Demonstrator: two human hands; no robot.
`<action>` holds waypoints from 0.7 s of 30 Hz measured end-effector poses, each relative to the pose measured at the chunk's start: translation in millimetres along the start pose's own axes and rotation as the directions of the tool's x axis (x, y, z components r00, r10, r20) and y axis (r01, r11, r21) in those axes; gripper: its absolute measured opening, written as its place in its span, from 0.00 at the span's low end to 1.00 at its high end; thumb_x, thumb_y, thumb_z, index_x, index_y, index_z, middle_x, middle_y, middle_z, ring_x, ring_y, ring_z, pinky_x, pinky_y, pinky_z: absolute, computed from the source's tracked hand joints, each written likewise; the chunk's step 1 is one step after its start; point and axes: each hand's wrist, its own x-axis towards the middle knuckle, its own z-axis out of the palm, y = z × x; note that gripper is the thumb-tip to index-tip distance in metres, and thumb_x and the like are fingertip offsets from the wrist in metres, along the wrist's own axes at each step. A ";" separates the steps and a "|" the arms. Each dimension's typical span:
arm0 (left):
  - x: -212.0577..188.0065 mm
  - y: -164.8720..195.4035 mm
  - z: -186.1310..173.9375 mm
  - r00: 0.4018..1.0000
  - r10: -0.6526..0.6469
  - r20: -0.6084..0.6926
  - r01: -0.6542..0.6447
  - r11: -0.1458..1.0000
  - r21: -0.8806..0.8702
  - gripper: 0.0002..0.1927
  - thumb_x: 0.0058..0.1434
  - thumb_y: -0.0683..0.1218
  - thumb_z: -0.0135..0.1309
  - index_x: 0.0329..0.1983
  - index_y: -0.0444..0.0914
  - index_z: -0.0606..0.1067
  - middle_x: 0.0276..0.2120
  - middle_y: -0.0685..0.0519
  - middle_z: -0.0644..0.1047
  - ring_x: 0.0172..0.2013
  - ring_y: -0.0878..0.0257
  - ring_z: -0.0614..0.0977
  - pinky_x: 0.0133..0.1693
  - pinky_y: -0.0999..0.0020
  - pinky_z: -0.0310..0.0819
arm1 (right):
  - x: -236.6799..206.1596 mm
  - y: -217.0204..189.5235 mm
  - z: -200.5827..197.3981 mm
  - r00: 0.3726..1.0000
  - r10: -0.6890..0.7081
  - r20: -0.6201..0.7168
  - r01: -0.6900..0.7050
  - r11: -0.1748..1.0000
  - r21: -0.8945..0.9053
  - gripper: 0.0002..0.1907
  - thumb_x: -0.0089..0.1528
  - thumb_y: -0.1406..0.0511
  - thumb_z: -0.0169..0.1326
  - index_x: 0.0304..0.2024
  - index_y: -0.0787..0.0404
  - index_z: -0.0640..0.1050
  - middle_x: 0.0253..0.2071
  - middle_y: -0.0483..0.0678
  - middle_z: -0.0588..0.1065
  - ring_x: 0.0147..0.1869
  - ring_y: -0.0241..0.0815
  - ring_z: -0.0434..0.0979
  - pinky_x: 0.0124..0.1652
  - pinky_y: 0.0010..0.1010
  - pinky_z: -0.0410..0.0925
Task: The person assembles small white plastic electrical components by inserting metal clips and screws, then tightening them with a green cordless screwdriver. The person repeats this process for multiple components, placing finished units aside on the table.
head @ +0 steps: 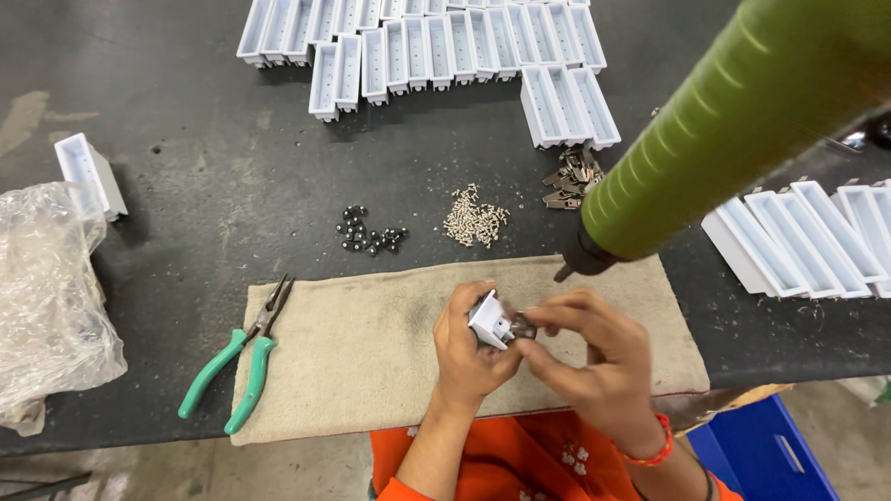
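My left hand (469,348) grips a small white plastic housing (490,320) over a beige cloth mat (362,343). My right hand (594,353) pinches a small dark metal piece (524,326) against the housing's side. A green powered screwdriver (715,130) hangs from the upper right, its black tip (568,270) just above and right of my hands. Neither hand touches it.
Green-handled pliers (243,357) lie at the mat's left edge. Small black parts (369,235), a heap of silver screws (475,221) and metal clips (573,184) sit behind the mat. White trays fill the back (436,42) and right (807,241). A clear plastic bag (46,297) lies left.
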 end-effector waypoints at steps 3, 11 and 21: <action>0.2 -1.8 1.0 0.999 -0.012 -0.032 0.013 1.000 0.014 0.32 0.54 0.46 0.67 0.59 0.35 0.68 0.41 0.46 0.77 0.36 0.53 0.82 0.40 0.62 0.77 | 10.0 -7.1 8.2 0.998 -0.064 0.022 0.065 0.996 -0.059 0.16 0.51 0.71 0.68 0.42 0.64 0.83 0.40 0.47 0.79 0.41 0.35 0.80 0.41 0.23 0.74; 3.2 -5.5 -2.0 0.999 -0.038 -0.018 0.038 0.999 0.000 0.31 0.53 0.45 0.66 0.59 0.35 0.68 0.41 0.45 0.76 0.35 0.54 0.82 0.39 0.62 0.77 | 15.5 -10.0 13.6 0.997 -0.076 0.007 0.076 0.982 -0.171 0.18 0.48 0.71 0.69 0.41 0.60 0.84 0.39 0.45 0.80 0.39 0.35 0.81 0.37 0.23 0.73; 17.2 6.6 -15.5 0.993 -0.073 0.089 0.083 0.990 -0.112 0.30 0.56 0.42 0.57 0.63 0.36 0.67 0.41 0.46 0.78 0.37 0.55 0.83 0.41 0.63 0.78 | 24.1 -15.5 16.1 0.995 -0.093 0.021 0.095 0.966 -0.241 0.17 0.48 0.69 0.70 0.40 0.59 0.84 0.38 0.45 0.81 0.40 0.37 0.81 0.36 0.25 0.74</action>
